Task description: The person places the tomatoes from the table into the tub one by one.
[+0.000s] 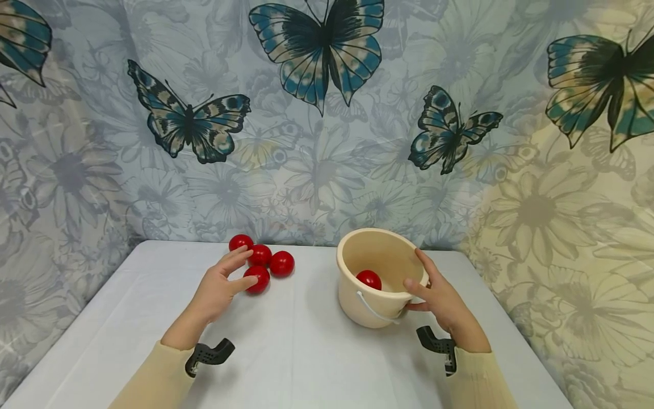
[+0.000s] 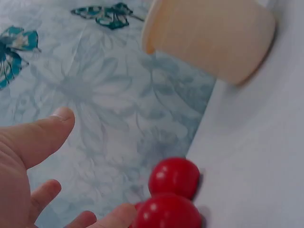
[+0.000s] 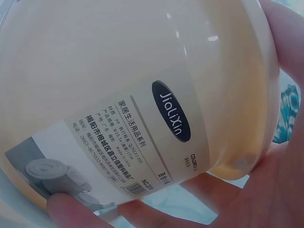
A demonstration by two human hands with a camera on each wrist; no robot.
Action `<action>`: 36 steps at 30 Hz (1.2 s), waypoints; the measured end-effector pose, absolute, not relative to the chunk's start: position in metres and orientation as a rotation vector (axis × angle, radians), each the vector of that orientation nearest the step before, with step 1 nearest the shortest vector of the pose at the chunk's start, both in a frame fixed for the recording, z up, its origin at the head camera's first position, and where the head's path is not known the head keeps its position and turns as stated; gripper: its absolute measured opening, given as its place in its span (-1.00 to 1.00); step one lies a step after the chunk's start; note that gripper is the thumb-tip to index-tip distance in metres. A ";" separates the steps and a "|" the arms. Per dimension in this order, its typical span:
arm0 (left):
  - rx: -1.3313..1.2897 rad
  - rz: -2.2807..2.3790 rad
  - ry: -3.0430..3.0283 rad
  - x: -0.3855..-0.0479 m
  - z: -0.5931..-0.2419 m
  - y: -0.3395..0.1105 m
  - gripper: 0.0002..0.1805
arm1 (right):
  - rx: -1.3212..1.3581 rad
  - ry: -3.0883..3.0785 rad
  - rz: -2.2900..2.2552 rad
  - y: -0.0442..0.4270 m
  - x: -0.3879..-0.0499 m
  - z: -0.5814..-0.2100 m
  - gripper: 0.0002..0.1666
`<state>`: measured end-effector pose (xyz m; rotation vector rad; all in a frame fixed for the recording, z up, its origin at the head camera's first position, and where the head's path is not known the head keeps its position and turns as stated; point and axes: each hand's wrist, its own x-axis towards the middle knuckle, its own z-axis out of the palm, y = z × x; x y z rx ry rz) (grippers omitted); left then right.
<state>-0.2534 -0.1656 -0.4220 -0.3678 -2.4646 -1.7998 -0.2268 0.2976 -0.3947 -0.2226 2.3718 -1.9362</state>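
Tabletop (image 1: 296, 352), white, spans the lower frame beneath a butterfly-printed backdrop (image 1: 322, 176). Right of centre, the right hand (image 1: 443, 301) grips a cream bucket (image 1: 351, 301); centre-left, the left hand (image 1: 217, 288) is spread beside red balls (image 1: 282, 264).

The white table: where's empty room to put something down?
Between the four red balls and the bucket, up front between the sleeves, and left of the left hand, the table is bare. It's crowded around the balls, where that hand is, and at the bucket's right side, gripped by the right hand.
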 end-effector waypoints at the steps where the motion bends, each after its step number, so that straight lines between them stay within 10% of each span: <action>1: -0.357 -1.789 -2.477 -0.255 -0.425 -0.168 -0.34 | -0.219 2.370 -1.939 0.298 -0.227 -0.395 0.06; 36: -0.118 -2.374 -2.246 -0.297 -0.492 -0.165 -0.24 | -0.284 2.257 -1.932 0.282 -0.224 -0.394 0.12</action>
